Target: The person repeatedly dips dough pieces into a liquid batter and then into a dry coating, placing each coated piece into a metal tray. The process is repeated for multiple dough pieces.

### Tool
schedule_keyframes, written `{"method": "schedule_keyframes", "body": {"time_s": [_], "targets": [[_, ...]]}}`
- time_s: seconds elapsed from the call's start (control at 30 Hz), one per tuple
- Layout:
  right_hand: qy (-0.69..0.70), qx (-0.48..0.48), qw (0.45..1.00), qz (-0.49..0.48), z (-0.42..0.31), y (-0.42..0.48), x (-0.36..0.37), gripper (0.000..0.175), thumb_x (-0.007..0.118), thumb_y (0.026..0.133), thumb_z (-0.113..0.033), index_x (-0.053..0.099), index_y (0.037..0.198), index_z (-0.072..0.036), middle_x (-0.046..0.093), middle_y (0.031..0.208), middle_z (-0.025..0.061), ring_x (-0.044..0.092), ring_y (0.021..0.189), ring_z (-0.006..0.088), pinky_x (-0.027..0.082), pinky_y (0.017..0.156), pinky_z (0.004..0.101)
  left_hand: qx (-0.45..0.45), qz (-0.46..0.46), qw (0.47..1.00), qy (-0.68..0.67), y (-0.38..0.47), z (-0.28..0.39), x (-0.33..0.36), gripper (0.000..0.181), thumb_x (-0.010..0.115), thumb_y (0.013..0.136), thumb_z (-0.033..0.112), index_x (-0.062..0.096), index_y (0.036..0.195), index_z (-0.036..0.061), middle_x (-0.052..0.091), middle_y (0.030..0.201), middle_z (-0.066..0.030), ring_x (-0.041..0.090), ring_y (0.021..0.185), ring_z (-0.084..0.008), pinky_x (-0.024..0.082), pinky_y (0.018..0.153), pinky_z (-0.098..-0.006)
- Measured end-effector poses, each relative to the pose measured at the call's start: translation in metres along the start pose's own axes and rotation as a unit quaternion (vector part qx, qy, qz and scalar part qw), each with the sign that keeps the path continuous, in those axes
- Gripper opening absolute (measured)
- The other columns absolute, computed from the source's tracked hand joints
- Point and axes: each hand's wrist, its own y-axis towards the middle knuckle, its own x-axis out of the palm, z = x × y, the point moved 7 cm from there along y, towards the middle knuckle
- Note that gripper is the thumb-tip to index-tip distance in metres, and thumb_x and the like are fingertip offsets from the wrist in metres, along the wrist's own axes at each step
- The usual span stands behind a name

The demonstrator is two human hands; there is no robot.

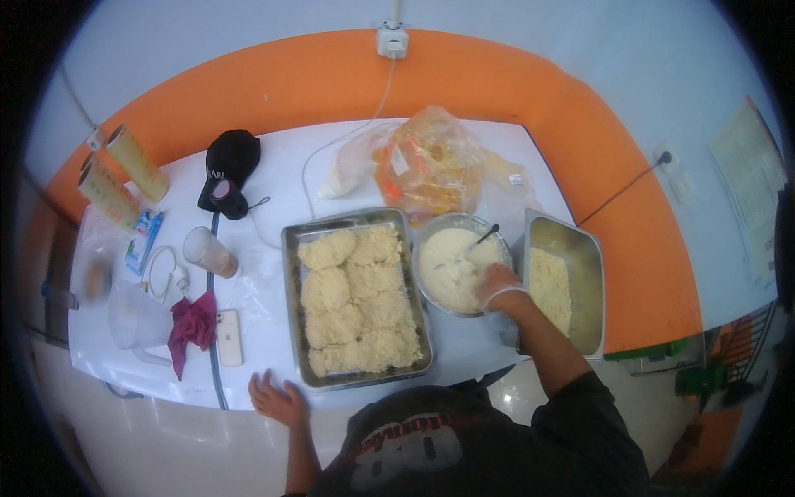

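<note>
My right hand (502,289), in a clear plastic glove, dips its fingers into pale batter (447,267) in a round metal bowl (428,298); whether they grip anything there is hidden. A dark-handled utensil (487,233) leans in the bowl. Left of it, a rectangular metal tray (288,292) holds several breaded pieces (363,304) in two columns. To the right, a deep metal pan (584,292) contains pale yellow crumbs (549,289). My bare left hand (276,397) rests at the table's front edge, near the tray's lower left corner, fingers apart and holding nothing.
Plastic bags (428,168) lie behind the bowl. On the left are a phone (230,337), a maroon cloth (194,326), a tumbler (211,251), a clear jug (136,320), a white cable (163,273), a black cap (233,161) and film rolls (138,163). A cord crosses behind the tray.
</note>
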Motion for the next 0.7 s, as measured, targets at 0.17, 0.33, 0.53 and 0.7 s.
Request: {"method": "schedule_keyframes", "body": {"time_s": [0.17, 0.33, 0.53, 0.7], "targets": [[0.131, 0.015, 0.980, 0.148, 0.018, -0.007, -0.063, 0.042, 0.067, 0.081, -0.033, 0.066, 0.103, 0.004, 0.065, 0.106, 0.0268, 0.061, 0.106, 0.0426, 0.048, 0.094, 0.0462, 0.001, 0.000, 1.000, 0.013, 0.000, -0.001, 0.001, 0.047, 0.053, 0.088, 0.034, 0.057, 0.128, 0.0092, 0.046, 0.142, -0.0184, 0.038, 0.135, -0.0377, 0.023, 0.110, -0.0557], [0.141, -0.036, 0.958, 0.249, 0.021, -0.025, -0.110, 0.037, 0.070, 0.080, -0.030, 0.067, 0.101, 0.000, 0.065, 0.103, 0.0254, 0.060, 0.103, 0.0409, 0.046, 0.094, 0.0465, 0.001, 0.003, 1.000, 0.017, -0.001, -0.002, 0.002, 0.048, 0.053, 0.088, 0.036, 0.057, 0.128, 0.0094, 0.046, 0.142, -0.0183, 0.038, 0.135, -0.0377, 0.023, 0.110, -0.0555], [0.129, -0.052, 0.939, 0.316, 0.024, -0.040, -0.140, 0.035, 0.070, 0.077, -0.024, 0.066, 0.101, 0.002, 0.064, 0.101, 0.0239, 0.060, 0.103, 0.0398, 0.047, 0.091, 0.0453, 0.009, 0.009, 1.000, 0.004, -0.001, -0.003, 0.002, 0.048, 0.054, 0.088, 0.034, 0.057, 0.128, 0.0097, 0.046, 0.141, -0.0182, 0.038, 0.135, -0.0378, 0.023, 0.110, -0.0556], [0.155, -0.066, 0.912, 0.374, 0.025, -0.048, -0.151, 0.029, 0.070, 0.077, -0.019, 0.067, 0.096, 0.002, 0.064, 0.096, 0.0219, 0.060, 0.100, 0.0392, 0.047, 0.090, 0.0457, -0.005, -0.004, 1.000, -0.012, -0.001, -0.003, 0.003, 0.049, 0.056, 0.085, 0.033, 0.057, 0.128, 0.0099, 0.046, 0.142, -0.0184, 0.038, 0.135, -0.0375, 0.022, 0.111, -0.0570]]}}
